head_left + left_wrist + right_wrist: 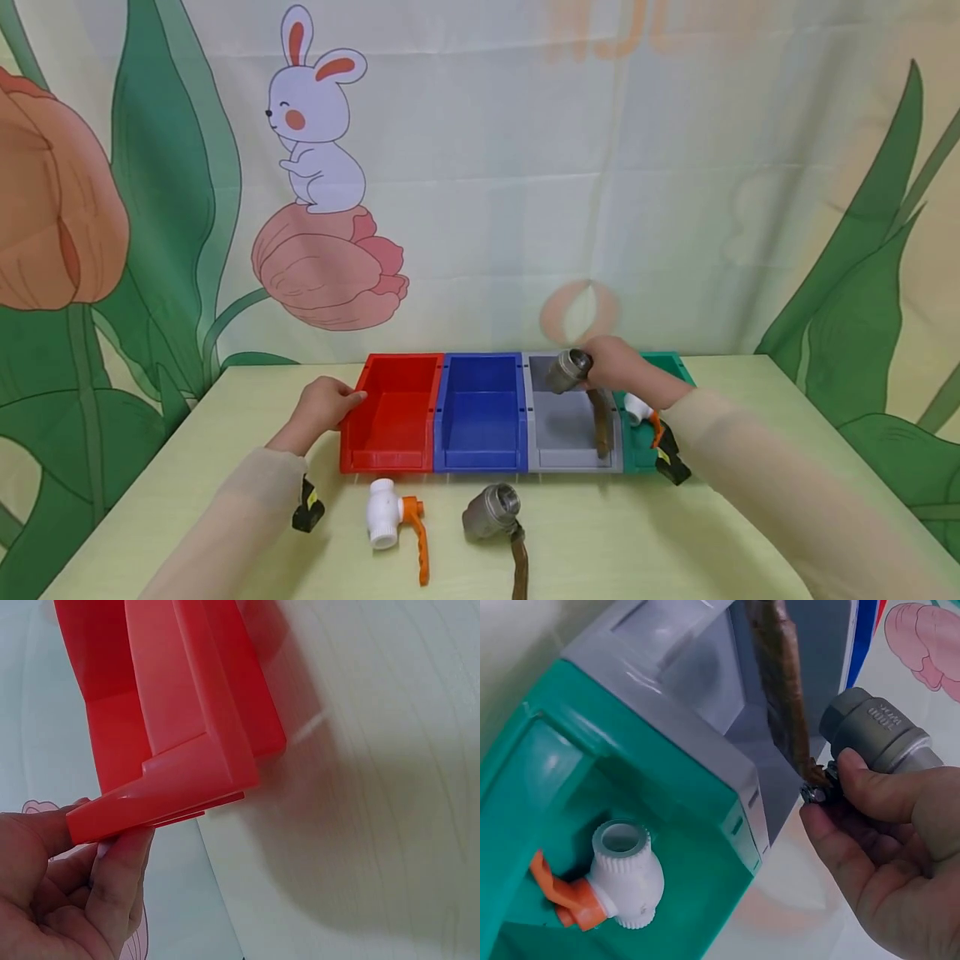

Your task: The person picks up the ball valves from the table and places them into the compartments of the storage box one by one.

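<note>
Hand (617,364) at gray bin (558,421), 1 valve (634,879) in green (694,889)

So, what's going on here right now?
A person has both hands at the row of bins. The right hand holds a metal valve over the gray bin, while the left hand pinches the side wall of the red bin. One white valve sits in the green bin; another white valve and a second metal valve lie on the table in front.
</note>
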`<state>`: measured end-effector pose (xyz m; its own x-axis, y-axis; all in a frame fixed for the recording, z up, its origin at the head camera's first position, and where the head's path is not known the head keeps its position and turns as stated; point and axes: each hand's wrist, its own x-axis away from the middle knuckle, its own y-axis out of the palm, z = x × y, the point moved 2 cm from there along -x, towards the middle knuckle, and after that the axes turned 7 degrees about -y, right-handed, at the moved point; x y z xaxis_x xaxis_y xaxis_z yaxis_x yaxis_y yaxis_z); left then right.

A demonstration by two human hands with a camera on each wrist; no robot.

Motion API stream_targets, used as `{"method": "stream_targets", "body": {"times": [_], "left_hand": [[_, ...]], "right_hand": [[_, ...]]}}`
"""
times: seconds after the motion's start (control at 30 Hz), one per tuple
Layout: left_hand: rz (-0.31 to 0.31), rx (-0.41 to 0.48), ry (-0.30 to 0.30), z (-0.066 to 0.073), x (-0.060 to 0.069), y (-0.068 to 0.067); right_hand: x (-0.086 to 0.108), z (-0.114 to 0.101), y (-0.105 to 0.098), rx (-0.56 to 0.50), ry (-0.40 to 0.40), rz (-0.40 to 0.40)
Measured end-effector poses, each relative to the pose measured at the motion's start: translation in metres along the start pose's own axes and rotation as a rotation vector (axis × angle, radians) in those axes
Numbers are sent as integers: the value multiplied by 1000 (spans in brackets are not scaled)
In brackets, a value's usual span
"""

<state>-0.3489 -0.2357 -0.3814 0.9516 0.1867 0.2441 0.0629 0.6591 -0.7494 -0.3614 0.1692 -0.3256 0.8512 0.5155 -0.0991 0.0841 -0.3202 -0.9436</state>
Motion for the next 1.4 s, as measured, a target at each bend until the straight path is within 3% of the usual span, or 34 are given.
{"method": "stream_targets", "body": {"times": [0.3, 0.53, 0.8, 1.0, 1.1, 1.33, 1.4], "left_hand": [[-5, 14, -12, -2, -4, 4], [0, 15, -3, -3, -3, 7], [9, 2, 8, -1, -1, 8], [5, -2, 5, -2, -3, 8], [5, 0, 4, -2, -3, 7], [7, 4, 9, 0, -3, 5], [11, 3, 11, 0, -2, 4]], "right_hand": [[-15, 6, 17, 26, 58, -55], [-25, 8, 30, 98, 153, -143], [-35, 12, 38, 90, 248, -226], [-53, 21, 50, 144, 310, -352], [-70, 38, 65, 178, 317, -410], [-144, 154, 148, 308, 283, -522], [-146, 154, 148, 287, 305, -529]]}}
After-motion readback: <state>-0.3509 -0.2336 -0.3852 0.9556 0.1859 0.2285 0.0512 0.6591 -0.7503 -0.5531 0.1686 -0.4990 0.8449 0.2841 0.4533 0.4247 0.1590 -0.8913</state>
